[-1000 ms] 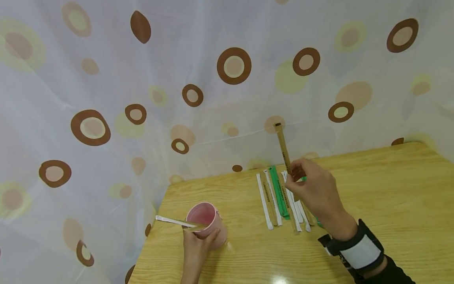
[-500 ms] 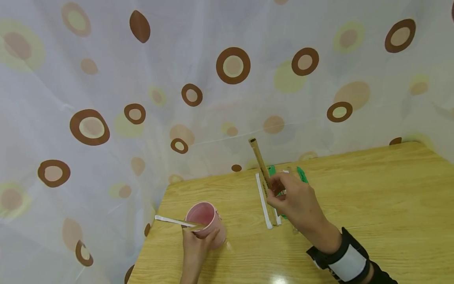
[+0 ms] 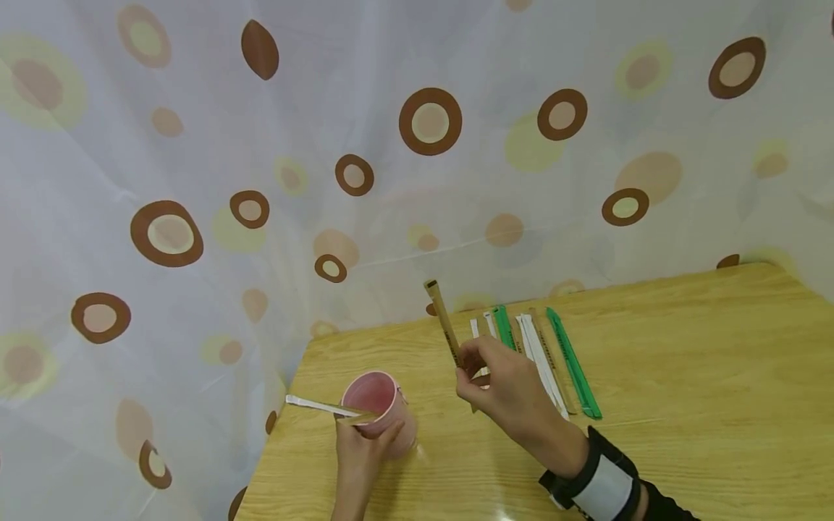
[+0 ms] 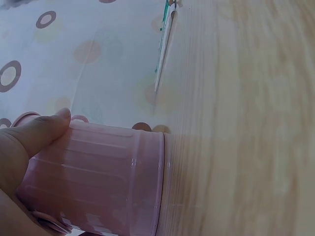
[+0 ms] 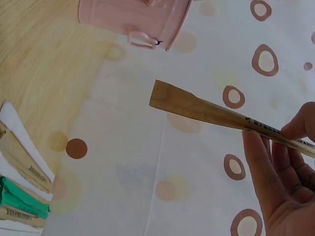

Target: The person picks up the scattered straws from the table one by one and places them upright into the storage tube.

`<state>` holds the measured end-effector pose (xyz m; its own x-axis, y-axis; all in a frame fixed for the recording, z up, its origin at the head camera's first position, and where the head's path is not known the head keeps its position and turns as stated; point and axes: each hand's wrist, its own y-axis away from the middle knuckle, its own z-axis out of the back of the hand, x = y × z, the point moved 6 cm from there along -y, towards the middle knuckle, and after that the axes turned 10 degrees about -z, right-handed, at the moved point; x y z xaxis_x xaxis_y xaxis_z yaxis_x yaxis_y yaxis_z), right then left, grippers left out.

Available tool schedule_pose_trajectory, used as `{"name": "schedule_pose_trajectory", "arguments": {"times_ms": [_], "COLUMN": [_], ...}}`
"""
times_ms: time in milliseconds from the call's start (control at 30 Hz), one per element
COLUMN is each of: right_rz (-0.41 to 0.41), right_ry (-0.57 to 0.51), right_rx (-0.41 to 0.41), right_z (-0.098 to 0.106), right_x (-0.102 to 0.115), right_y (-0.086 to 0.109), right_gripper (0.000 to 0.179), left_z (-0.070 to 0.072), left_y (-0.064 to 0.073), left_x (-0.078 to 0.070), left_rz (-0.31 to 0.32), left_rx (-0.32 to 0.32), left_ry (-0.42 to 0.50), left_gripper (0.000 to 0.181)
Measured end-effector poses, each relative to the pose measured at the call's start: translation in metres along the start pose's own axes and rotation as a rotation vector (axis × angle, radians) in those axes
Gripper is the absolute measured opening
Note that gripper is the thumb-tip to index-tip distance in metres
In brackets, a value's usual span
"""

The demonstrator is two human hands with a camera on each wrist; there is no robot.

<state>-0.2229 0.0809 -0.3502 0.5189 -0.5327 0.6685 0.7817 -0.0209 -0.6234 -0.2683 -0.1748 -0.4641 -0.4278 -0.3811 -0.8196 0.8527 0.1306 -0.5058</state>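
My left hand (image 3: 358, 452) grips a small pink pail (image 3: 402, 430), which stands on the table; in the left wrist view the thumb lies along its ribbed side. A white paper-wrapped straw (image 3: 316, 405) and a brown one (image 3: 358, 418) overlap the pail's rim, the white one jutting out to the left. To the right of the pail, my right hand (image 3: 517, 394) pinches a brown paper-wrapped straw (image 3: 443, 322) between thumb and fingers, tilted with its upper end to the left. In the right wrist view this straw's flat wrapper end (image 5: 170, 96) points towards the pail.
Several wrapped straws lie side by side behind the right hand, among them a white one (image 3: 542, 362) and a green one (image 3: 576, 369); the hand hides part of the row. A patterned curtain (image 3: 391, 217) hangs along the back and left edges of the wooden table (image 3: 704, 405).
My right hand has moved left and somewhat towards me with the brown straw, away from the row and nearer the pail. The left hand and the pail have stayed put.
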Motion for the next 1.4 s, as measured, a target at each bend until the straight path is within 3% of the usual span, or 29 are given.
{"name": "schedule_pose_trajectory", "arguments": {"times_ms": [233,433,700,933,1400], "right_rz": [0.045,0.071,0.175,0.256,0.287], "right_ry": [-0.034,-0.064,-0.175,-0.255,-0.226], "right_rx": [0.016,0.007,-0.038,-0.032,0.004], "right_z": [-0.020,-0.030,-0.046,-0.069,-0.092], "right_x": [0.008,0.012,0.015,0.012,0.012], "right_y": [-0.008,-0.016,-0.028,-0.027,-0.026], "right_gripper": [0.023,0.020,0.021,0.024,0.025], "left_z": [-0.001,0.001,0.001,0.000,0.000], "left_y": [-0.002,-0.003,-0.006,-0.004,-0.003], "left_x": [-0.002,0.000,0.002,0.001,0.005], "left_rz": [-0.046,-0.030,-0.021,0.005,0.011], "left_rx": [0.009,0.017,0.025,0.038,0.059], "left_ry": [-0.016,-0.023,-0.013,-0.003,0.038], "left_gripper": [0.085,0.087,0.087,0.084,0.091]}}
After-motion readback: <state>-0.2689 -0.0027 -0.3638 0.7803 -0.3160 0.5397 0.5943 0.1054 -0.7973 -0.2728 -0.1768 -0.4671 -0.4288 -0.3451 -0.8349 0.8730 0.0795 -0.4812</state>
